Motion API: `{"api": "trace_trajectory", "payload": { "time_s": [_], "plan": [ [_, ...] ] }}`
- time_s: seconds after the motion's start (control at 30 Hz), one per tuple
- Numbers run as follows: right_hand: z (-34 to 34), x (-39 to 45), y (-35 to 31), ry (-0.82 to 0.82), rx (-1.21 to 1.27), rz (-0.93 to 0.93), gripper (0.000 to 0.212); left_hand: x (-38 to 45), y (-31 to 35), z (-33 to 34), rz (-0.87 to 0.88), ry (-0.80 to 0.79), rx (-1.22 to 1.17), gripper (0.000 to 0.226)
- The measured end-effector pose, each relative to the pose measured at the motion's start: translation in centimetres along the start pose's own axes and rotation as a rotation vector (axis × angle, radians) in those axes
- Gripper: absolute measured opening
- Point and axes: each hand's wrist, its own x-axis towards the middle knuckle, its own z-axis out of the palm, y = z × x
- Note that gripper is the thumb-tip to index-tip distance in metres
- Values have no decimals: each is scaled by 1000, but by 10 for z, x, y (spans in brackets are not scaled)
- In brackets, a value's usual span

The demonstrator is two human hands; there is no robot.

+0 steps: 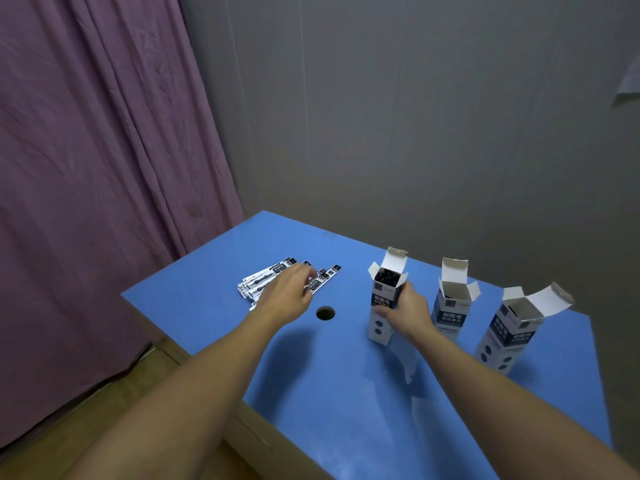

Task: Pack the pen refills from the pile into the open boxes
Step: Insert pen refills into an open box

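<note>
A pile of pen refills [268, 277] in black-and-white wrappers lies on the blue table [346, 393] at the far left. My left hand [289, 294] hovers over the pile with fingers curled down onto it; whether it holds a refill is hidden. Three tall open boxes stand upright in a row at the right. My right hand [405, 310] grips the leftmost box [379, 327], which shows dark refills inside its mouth. The middle box [450, 306] and the right box [505, 334] stand free with flaps up.
A round cable hole [325, 313] sits in the table between the pile and the boxes. A purple curtain [97, 150] hangs at the left and a grey wall [415, 116] stands behind the table. The table's left edge drops to a wooden floor [104, 410].
</note>
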Motion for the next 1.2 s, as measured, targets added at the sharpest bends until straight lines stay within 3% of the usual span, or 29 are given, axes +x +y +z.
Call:
{"api": "trace_trajectory", "payload": {
  "time_s": [0.23, 0.37, 0.57, 0.67, 0.8, 0.87, 0.93, 1.03, 1.2],
  "plan": [
    [3, 5, 5, -68, -25, 29, 51, -20, -36, 7, -207, -112, 114, 33],
    [4, -4, 1, -153, -253, 127, 50, -34, -49, 14, -291, -135, 158, 34],
    [18, -25, -14, -259, -548, 155, 19, -45, -68, 26, -348, -193, 164, 34],
    [30, -30, -27, -318, -636, 73, 11, -50, -75, 26, -341, -184, 153, 37],
    [51, -35, -48, -374, -788, -81, 25, -62, -92, 17, -329, -176, 151, 37],
    [65, -42, -62, -437, -848, -136, 21, -72, -106, 10, -341, -179, 141, 38],
    [82, -46, -74, -490, -880, -156, 7, -81, -121, 0, -354, -186, 137, 40],
    [108, -55, -96, -522, -851, -137, 21, -93, -146, -17, -364, -185, 147, 41],
    [149, -63, -140, -551, -819, -172, 18, -115, -188, -46, -372, -152, 155, 42]
  ]
}}
